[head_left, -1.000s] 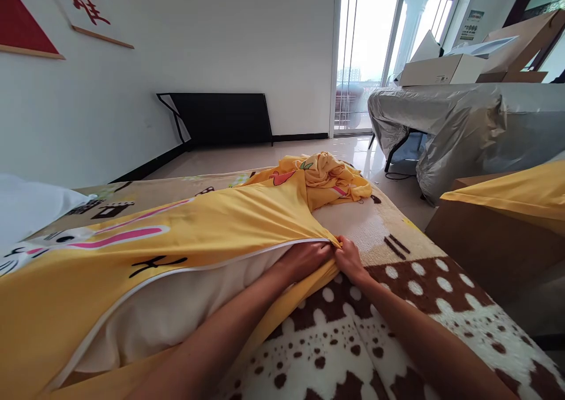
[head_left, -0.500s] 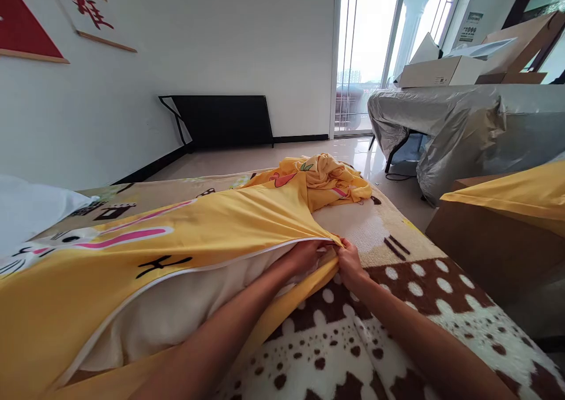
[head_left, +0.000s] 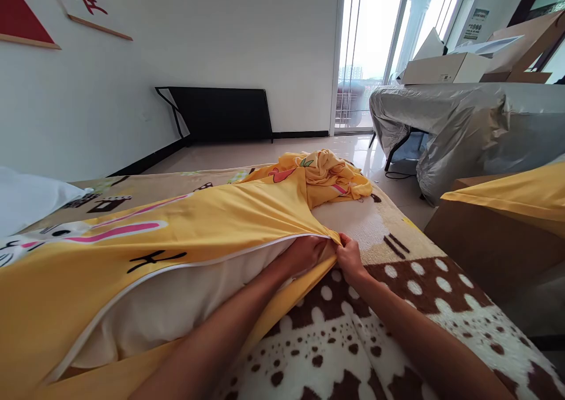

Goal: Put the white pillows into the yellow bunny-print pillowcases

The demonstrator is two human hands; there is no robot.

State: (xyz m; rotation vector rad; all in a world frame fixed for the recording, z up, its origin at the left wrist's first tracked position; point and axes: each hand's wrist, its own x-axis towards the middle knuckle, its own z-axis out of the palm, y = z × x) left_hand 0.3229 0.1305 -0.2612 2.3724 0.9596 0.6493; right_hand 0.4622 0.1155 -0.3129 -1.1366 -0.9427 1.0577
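Note:
A yellow duvet cover (head_left: 207, 223) with a pink and white rabbit print lies across the bed, its white zip edge open along the near side. A cream quilt (head_left: 176, 303) fills the opening. My left hand (head_left: 304, 253) reaches inside the opening at its far end, fingers curled on the cover's corner. My right hand (head_left: 351, 257) pinches the same yellow corner from outside, touching the left hand. The rest of the cover is bunched in a heap (head_left: 329, 176) at the bed's far end.
A brown and white spotted blanket (head_left: 388, 306) covers the bed. A white pillow (head_left: 26, 197) lies at left. A brown box (head_left: 489, 241) draped in yellow cloth stands at right, a silver-covered table (head_left: 468, 123) with cartons beyond it, a black panel (head_left: 220, 115) against the far wall.
Both hands have stayed at the cover's corner, lifting it slightly and shifting a little away from me. The view has tilted a bit.

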